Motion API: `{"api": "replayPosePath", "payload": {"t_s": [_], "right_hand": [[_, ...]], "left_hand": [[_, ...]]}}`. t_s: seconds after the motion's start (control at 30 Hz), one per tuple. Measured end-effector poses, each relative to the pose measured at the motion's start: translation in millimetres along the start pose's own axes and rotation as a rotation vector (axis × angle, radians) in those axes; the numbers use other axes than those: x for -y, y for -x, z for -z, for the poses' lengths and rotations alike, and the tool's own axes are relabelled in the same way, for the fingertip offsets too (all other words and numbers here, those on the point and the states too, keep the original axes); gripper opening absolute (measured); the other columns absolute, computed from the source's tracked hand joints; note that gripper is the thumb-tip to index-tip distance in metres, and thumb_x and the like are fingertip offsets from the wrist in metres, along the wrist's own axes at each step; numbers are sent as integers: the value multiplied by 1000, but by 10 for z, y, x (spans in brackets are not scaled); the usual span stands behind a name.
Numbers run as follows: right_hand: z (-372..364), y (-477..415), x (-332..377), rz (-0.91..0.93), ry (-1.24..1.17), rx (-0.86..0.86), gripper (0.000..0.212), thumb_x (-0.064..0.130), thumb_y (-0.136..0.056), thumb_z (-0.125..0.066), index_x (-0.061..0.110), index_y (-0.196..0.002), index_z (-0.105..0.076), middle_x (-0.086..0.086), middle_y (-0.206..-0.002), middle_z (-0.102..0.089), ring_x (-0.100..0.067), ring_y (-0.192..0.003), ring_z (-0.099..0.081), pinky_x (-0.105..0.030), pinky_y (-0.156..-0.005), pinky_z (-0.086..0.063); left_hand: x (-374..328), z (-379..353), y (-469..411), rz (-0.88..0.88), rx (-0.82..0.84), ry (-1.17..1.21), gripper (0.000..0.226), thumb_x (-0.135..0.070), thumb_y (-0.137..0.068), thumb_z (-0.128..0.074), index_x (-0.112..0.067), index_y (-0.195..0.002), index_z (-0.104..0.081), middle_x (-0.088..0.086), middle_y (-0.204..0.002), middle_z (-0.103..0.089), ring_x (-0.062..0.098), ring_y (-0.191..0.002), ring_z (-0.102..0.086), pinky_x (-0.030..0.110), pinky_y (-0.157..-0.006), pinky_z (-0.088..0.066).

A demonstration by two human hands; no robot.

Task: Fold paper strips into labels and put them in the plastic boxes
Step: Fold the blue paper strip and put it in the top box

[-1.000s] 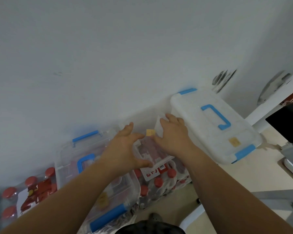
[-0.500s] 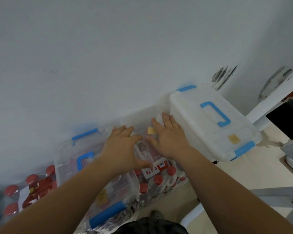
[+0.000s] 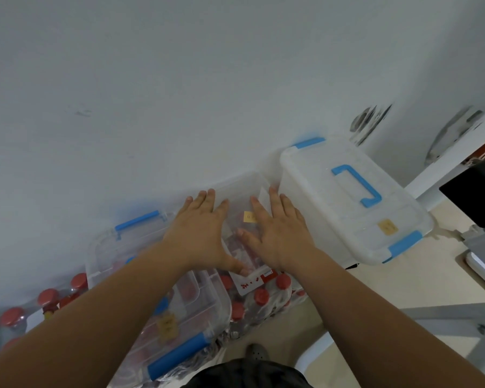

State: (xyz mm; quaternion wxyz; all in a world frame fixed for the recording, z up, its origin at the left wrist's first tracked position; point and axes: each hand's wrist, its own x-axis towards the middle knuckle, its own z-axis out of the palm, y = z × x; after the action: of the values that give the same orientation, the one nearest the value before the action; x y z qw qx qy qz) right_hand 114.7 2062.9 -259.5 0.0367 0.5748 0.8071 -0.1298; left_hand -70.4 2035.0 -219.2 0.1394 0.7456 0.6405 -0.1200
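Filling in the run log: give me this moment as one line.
left hand: flat on middle clear box | right hand: flat on same box | yellow label: between the hands

Your left grip [image 3: 199, 236] and right grip [image 3: 277, 233] are bare. Both forearms [image 3: 95, 317] are uncovered to the frame edge. You wear a near-black garment [image 3: 244, 373], bottom centre. One dark grey shoe [image 3: 256, 352] with a perforated toe shows above it.

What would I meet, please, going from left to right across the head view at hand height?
Far-left red-capped bottles → left hand → yellow label → right hand → white box with blue handle → black screen.
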Motion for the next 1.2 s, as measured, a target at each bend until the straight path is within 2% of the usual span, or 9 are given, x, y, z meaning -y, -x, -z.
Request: {"api": "replayPosePath", "payload": {"t_s": [0.17,0.3,0.4,0.5,0.63,0.83,1.0,1.2], "right_hand": [[90,-121,85,-6,-19,-38,81,74,-94,-22,31,-160,-5,-13,-169,7,-35,-156,0,-48,-126,-8],[122,-361,137,60,39,-28,79,66,-98,-17,25,-161,6,-9,-169,17,-30,-156,15,-49,-127,1],[112,-461,129,81,50,-25,81,70,-96,-15,26,-160,8,-4,-169,18,-26,-155,17,-50,-127,1],[92,-487,121,67,26,-27,83,73,-93,-14,28,-161,5,-3,-170,15,-24,-156,14,-48,-127,-1],[109,-514,108,31,-20,-40,97,82,-80,-4,29,-161,-3,-1,-171,7,-25,-157,5,-48,-127,-6],[130,-562,75,45,-61,-96,88,79,-88,-25,28,-159,-15,0,-170,-7,-30,-153,-13,-47,-124,-19],[95,-568,58,48,-31,-61,91,78,-90,-20,26,-161,3,-2,-171,8,-26,-157,0,-46,-127,-12],[88,-569,57,67,13,-48,91,78,-91,-16,23,-161,5,-4,-170,13,-26,-157,9,-47,-128,-4]], "left_hand": [[42,9,-66,2,21,-2,151,-99,-43,-52,-20,-156,11,13,-164,18,27,-152,13,47,-124,3],[45,-9,-77,-3,18,-6,151,-97,-44,-52,-19,-156,11,12,-164,17,27,-152,13,48,-124,2],[62,-11,-76,2,15,2,149,-95,-46,-55,-19,-157,9,10,-165,17,26,-152,13,47,-124,2],[70,-8,-94,-5,7,15,149,-95,-48,-57,-18,-157,10,9,-165,17,24,-152,13,46,-124,3],[45,-13,-138,-12,3,32,153,-97,-43,-55,-19,-157,10,9,-165,16,25,-152,13,47,-124,2],[73,-34,-128,-5,11,16,154,-98,-42,-53,-18,-156,12,7,-165,19,24,-152,15,49,-124,2],[63,-37,-119,3,6,33,155,-97,-42,-54,-17,-156,13,5,-165,18,22,-152,15,49,-124,2],[79,-48,-97,11,8,33,154,-98,-43,-52,-17,-156,14,4,-165,20,21,-152,15,49,-124,4]]}}
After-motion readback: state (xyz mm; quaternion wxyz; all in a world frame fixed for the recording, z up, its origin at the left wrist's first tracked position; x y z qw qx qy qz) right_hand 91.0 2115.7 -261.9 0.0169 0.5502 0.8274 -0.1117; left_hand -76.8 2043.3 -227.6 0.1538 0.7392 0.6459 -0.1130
